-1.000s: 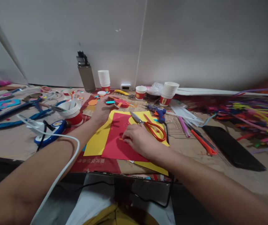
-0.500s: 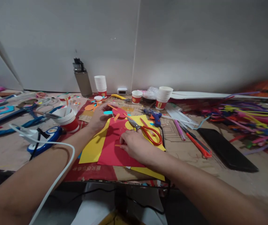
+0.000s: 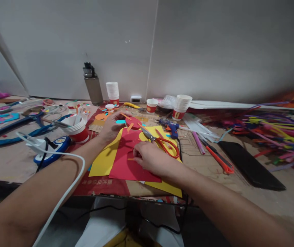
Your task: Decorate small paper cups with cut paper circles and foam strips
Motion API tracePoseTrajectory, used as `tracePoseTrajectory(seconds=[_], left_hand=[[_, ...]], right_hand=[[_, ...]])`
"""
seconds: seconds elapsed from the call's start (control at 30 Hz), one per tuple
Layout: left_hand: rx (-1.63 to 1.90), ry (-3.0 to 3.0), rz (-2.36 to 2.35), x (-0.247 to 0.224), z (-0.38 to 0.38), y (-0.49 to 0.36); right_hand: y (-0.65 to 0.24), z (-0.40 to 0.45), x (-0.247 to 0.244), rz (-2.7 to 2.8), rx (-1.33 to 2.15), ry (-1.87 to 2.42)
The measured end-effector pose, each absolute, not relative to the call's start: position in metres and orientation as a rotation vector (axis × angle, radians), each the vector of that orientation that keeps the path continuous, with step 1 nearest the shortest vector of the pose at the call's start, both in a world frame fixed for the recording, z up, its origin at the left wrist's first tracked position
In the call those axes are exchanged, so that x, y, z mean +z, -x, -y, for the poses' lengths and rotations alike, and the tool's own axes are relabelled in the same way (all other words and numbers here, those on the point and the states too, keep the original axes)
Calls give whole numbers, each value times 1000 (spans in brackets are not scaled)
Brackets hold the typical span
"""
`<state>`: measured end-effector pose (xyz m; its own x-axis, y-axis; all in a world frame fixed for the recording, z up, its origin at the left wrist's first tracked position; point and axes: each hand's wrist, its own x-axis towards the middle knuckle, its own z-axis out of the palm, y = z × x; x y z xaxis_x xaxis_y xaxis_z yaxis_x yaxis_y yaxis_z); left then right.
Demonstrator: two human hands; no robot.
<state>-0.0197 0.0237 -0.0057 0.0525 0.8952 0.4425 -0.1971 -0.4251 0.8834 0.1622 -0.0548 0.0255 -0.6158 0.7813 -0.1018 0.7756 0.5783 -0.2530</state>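
My left hand point(image 3: 112, 126) is closed on the edge of a red paper disc point(image 3: 133, 122), from which orange paper strips and a light-blue oval point(image 3: 120, 121) stick out. Below and to the right, the fingers of my right hand point(image 3: 147, 154) are curled together over a red paper sheet point(image 3: 126, 171). A thin orange paper strip point(image 3: 130, 159) shows at those fingertips and seems pinched there. Yellow paper point(image 3: 102, 163) lies under the red sheet. Orange-handled scissors point(image 3: 167, 146) rest just beyond my right hand, their blades pointing away to the left.
Beyond the scissors lies a blue glue gun point(image 3: 172, 128). An orange cutter point(image 3: 220, 159) and a black phone point(image 3: 252, 166) are at right, near coloured pipe cleaners point(image 3: 285, 133). Paper cups point(image 3: 77, 132) stand at left; a white cable point(image 3: 69, 187) crosses above my left forearm.
The fingers of my right hand have drawn in slightly at the orange strip. My left hand keeps the red disc in nearly the same place. The view has shifted a little.
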Motion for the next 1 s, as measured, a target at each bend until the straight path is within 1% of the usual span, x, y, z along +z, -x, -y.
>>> tracePoseTrajectory(seconds=[0.17,0.3,0.43,0.63,0.83,1.0], left_hand=[[1543,-1413,-779,-5,-22,18],[1531,-1424,-782,-4,-22,18],[1525,-1430,-785,-3,-23,19],[1507,-1434,-778,0,-19,16],[1500,-1453,-763,-1,-20,14],[1491,-1453,-741,0,-20,16]], right_hand=[[-156,56,29,2868,323,1470],[-157,60,36,2862,374,1488],[-163,58,32,2783,460,1376],[-160,53,23,2817,421,1408],[-163,56,27,2874,405,1303],[-163,62,32,2874,390,1318]])
